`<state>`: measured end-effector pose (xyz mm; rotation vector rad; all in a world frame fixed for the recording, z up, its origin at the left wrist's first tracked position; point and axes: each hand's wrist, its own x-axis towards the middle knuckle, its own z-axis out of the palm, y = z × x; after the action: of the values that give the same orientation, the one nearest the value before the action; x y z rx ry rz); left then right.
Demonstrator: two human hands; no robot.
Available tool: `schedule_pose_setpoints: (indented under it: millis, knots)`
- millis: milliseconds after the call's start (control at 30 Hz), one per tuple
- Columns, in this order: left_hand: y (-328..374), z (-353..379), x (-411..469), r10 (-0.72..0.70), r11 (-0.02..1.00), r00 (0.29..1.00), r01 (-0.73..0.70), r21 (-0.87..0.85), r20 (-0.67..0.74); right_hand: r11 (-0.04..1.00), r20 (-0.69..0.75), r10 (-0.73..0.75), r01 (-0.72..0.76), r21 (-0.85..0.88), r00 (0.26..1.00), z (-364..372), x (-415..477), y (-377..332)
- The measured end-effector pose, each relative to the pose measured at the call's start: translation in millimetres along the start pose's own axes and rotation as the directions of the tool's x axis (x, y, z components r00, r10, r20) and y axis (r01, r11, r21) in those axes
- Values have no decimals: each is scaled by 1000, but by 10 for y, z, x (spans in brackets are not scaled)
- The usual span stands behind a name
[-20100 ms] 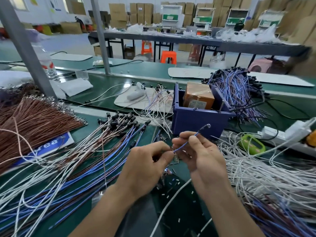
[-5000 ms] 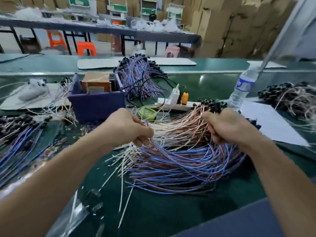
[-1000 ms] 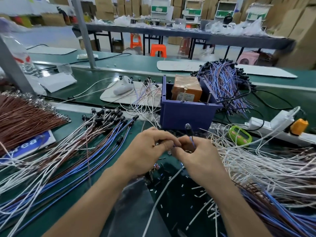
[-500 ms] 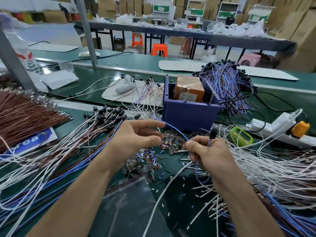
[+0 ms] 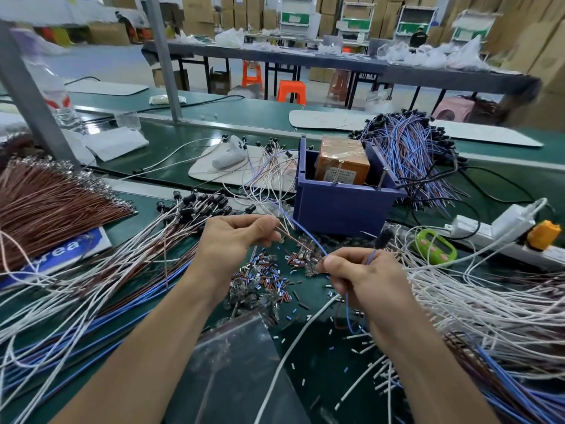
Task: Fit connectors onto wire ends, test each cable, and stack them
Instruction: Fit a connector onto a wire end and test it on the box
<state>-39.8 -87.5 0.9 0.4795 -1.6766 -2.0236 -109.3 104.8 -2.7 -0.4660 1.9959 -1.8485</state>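
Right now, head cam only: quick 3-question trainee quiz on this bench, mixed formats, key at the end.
1. True or false: the left hand and the right hand both pinch the same thin blue and brown wires above the mat.
2. Multiple choice: what sits inside the blue bin? A) an orange-brown box B) a water bottle C) a coil of white cable
3. Fill in: the green handheld device lies to the ___ of the blue bin, from the wearer's view.

Key: 1 true; 2 A, the orange-brown box; 3 right.
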Motion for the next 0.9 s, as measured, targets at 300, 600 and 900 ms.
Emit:
schedule_pose_setpoints:
  millis: [300, 600, 900]
  knots:
    - [75, -135, 1, 97, 995, 990, -96, -21, 104, 999, -22, -4, 3, -39, 1000, -81, -16, -5]
    - [68, -113, 3, 155, 984, 987, -159, 84, 51, 999, -21, 8, -9, -44, 1000, -103, -32, -27]
    - [57, -155, 74, 121, 993, 957, -115, 38, -263, 996, -63, 29, -24, 84, 998, -167, -40, -71]
